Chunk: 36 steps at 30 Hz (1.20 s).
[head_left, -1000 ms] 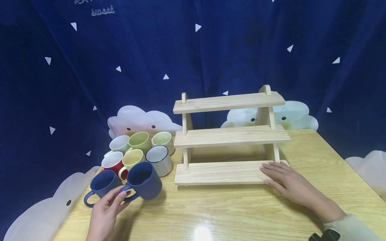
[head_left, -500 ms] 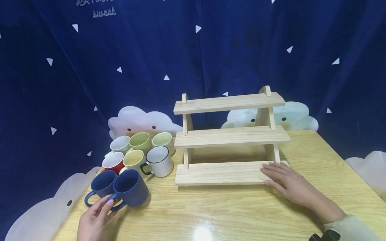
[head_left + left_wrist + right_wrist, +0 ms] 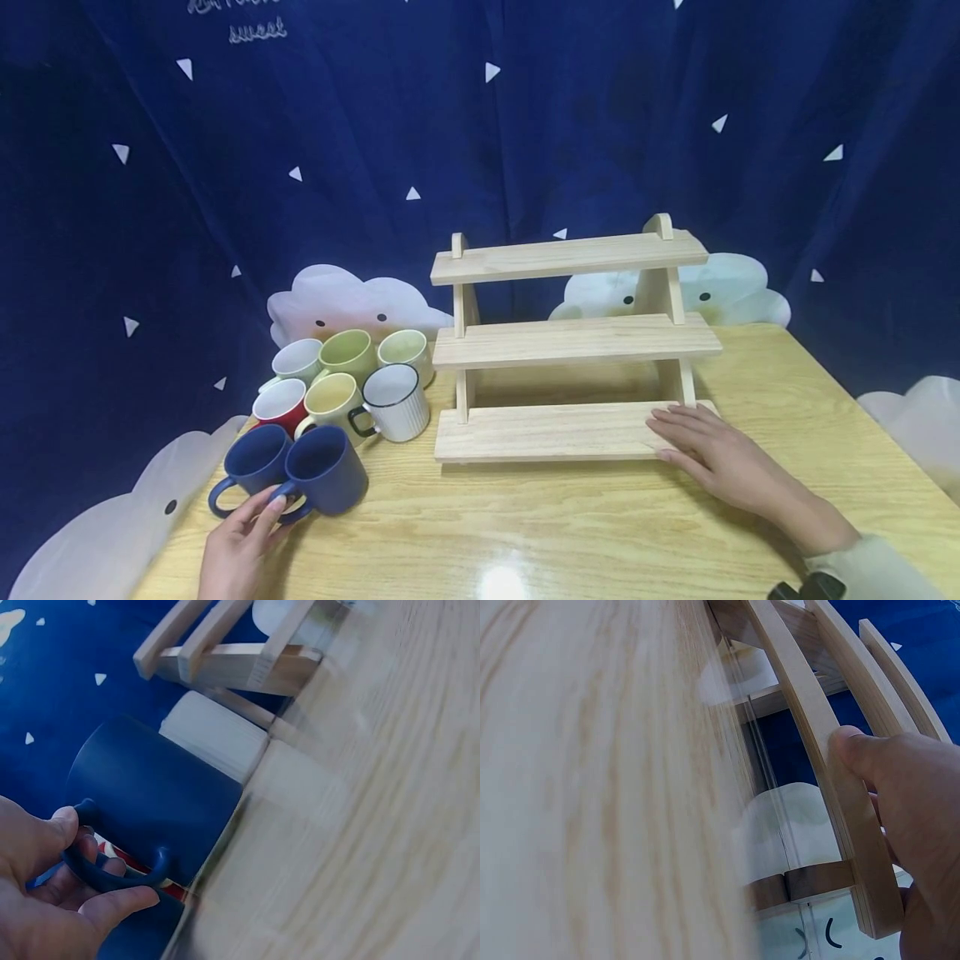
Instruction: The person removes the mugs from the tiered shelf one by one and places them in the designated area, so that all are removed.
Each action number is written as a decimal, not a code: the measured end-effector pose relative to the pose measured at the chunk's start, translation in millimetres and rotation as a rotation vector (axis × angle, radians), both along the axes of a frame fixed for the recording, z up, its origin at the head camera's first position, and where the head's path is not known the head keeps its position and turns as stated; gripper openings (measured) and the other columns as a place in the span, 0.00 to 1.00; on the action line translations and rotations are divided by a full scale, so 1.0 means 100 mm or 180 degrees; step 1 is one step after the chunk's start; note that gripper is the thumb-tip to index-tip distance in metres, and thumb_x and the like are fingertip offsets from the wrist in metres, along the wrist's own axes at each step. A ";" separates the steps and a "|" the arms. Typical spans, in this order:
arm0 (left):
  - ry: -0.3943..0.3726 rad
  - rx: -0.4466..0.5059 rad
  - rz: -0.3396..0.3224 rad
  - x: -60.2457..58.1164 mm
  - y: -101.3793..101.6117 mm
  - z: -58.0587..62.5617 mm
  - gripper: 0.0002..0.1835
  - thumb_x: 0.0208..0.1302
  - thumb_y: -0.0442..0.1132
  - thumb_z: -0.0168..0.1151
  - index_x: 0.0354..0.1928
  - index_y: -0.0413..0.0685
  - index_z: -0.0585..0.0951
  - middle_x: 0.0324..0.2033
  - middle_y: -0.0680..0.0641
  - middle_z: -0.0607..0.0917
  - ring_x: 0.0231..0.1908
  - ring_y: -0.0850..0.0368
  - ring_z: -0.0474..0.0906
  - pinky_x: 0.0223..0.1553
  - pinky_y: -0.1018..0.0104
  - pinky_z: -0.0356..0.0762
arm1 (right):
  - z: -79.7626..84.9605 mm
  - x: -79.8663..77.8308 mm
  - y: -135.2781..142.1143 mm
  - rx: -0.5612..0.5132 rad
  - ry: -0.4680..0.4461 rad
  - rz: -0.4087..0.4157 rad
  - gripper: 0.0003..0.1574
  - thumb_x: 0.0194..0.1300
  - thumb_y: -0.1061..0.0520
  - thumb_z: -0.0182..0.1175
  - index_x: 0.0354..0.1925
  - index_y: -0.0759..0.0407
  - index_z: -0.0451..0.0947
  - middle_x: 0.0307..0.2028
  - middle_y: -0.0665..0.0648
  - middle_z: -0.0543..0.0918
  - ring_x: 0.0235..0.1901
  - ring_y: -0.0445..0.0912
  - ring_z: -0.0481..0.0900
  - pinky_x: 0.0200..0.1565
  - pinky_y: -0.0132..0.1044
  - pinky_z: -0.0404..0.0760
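Note:
At the front of a mug cluster, my left hand pinches the handle of a dark blue mug. The mug is upright, its base at the tabletop, and my thumb and fingers wrap the handle in the left wrist view. Close beside it on the left sits a second blue mug. My right hand rests on the right end of the bottom shelf of a three-tier wooden rack. Its fingers lie fairly straight along the top, and the thumb touches the front edge.
Behind the blue mugs stand a red mug, a yellow mug, a white mug with a black rim and several greenish ones. The rack's middle shelf and top shelf rise behind. A blue curtain hangs at the back.
My left hand has brought the blue mug left and down, beside the other blue mug, uncovering the white mug's black handle. My right hand stays on the shelf.

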<state>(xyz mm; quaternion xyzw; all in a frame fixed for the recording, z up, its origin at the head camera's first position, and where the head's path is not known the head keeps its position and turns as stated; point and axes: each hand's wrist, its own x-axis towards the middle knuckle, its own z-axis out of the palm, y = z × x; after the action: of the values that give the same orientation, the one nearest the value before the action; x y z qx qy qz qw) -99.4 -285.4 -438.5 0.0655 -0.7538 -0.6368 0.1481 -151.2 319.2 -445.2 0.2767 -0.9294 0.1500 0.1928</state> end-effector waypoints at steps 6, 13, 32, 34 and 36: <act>-0.0113 0.0045 -0.0007 -0.06 -0.02 -0.04 0.16 0.70 0.37 0.60 0.49 0.28 0.80 0.35 0.61 0.86 0.38 0.69 0.83 0.37 0.70 0.84 | 0.01 0.00 0.00 0.0014 -0.0051 -0.0020 0.27 0.68 0.48 0.62 0.62 0.54 0.76 0.60 0.54 0.78 0.62 0.58 0.69 0.72 0.37 0.50; -0.0149 0.0272 -0.0006 -0.13 -0.01 -0.07 0.16 0.70 0.37 0.60 0.50 0.29 0.79 0.35 0.60 0.87 0.40 0.69 0.82 0.40 0.69 0.83 | 0.00 0.01 0.00 0.0011 -0.0079 -0.0024 0.27 0.68 0.47 0.62 0.63 0.54 0.76 0.60 0.54 0.78 0.63 0.57 0.69 0.72 0.40 0.52; -0.0248 -0.0315 0.0383 -0.22 0.06 -0.05 0.19 0.70 0.39 0.61 0.54 0.30 0.78 0.39 0.50 0.87 0.37 0.70 0.82 0.38 0.73 0.83 | 0.02 0.01 -0.01 0.0009 -0.0032 0.0001 0.27 0.67 0.48 0.63 0.62 0.55 0.77 0.60 0.54 0.78 0.62 0.58 0.70 0.72 0.41 0.53; -0.0262 -0.0654 0.0504 -0.22 0.08 -0.04 0.19 0.70 0.40 0.61 0.54 0.31 0.79 0.41 0.43 0.87 0.35 0.72 0.81 0.35 0.75 0.82 | 0.02 0.01 -0.01 0.0000 -0.0034 -0.0004 0.27 0.67 0.48 0.63 0.62 0.55 0.77 0.60 0.54 0.78 0.62 0.58 0.70 0.72 0.41 0.53; -0.0236 -0.0962 0.0602 -0.22 0.08 -0.03 0.17 0.69 0.39 0.62 0.53 0.33 0.80 0.43 0.37 0.86 0.32 0.75 0.80 0.32 0.77 0.81 | 0.02 0.01 -0.01 -0.0006 -0.0047 -0.0006 0.27 0.68 0.48 0.63 0.62 0.55 0.77 0.60 0.54 0.78 0.62 0.58 0.70 0.72 0.40 0.52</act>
<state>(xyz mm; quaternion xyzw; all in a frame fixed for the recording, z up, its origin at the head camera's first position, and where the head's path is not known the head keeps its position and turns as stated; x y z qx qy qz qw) -121.3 -277.4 -441.2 0.1365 -0.8364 -0.4966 0.1877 -150.3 318.1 -443.1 0.2746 -0.9309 0.1527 0.1862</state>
